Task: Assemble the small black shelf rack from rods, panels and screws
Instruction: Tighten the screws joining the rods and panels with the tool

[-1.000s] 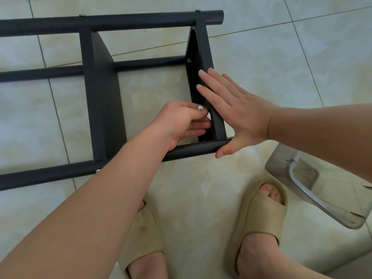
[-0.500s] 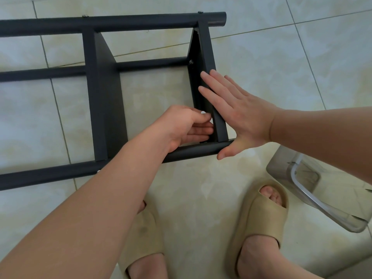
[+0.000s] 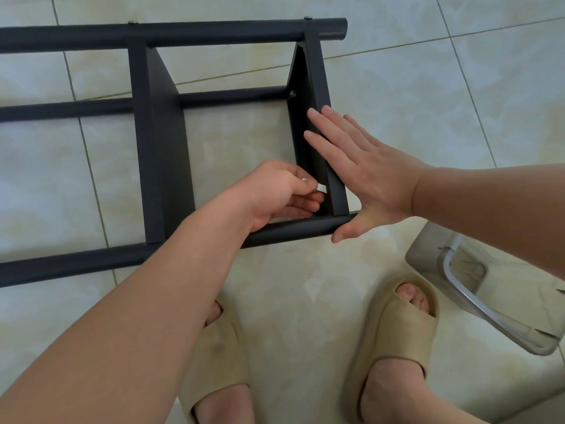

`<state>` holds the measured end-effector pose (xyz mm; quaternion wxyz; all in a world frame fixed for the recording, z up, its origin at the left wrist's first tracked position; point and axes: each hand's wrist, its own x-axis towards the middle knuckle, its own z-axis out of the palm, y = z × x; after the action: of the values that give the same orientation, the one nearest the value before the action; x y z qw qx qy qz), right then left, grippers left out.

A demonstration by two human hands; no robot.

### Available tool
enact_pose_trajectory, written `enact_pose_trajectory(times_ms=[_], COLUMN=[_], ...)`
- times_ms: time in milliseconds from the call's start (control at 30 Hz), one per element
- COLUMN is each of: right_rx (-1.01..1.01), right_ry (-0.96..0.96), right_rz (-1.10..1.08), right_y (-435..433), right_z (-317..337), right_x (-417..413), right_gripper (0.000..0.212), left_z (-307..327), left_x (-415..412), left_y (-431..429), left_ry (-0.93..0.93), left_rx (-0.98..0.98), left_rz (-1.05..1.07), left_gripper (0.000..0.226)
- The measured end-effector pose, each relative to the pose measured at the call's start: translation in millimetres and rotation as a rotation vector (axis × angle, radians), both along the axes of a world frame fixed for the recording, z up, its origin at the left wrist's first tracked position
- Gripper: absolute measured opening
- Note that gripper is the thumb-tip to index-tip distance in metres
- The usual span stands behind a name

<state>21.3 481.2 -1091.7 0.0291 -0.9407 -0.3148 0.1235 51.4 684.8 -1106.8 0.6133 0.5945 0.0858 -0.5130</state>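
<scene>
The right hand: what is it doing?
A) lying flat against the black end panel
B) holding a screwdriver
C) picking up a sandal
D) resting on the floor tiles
A: the right hand has its fingers straight and laid flat against the end panel of the black rack, with nothing gripped in it.

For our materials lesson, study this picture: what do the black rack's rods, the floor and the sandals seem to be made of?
Rods: probably metal tube with a matte black coating; they are round, even bars with screw heads set into them.
Floor: likely glazed ceramic tile; it shows glossy marbled squares with grout lines.
Sandals: apparently moulded foam or rubber in matte beige; they look thick, seamless and one-piece.
</scene>
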Motion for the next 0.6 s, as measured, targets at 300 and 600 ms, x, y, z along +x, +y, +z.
enact_pose_trajectory(times_ms=[300,600], right_rx=[0.005,0.014], right_ry=[0.006,0.002], right_rz=[-0.002,-0.004], right_y=[0.3,-0.2], right_z=[0.8,-0.5], right_x=[0.0,0.2], right_gripper=[0.140,0.140], left_z=[3.7,8.0], left_x=[-1.6,-3.6], left_y=[3.8,4.7], left_ry=[-0.109,-0.164], left_rx=[0.033,0.041], left_rz=[-0.126,-0.212], left_gripper=[0.020,0.021])
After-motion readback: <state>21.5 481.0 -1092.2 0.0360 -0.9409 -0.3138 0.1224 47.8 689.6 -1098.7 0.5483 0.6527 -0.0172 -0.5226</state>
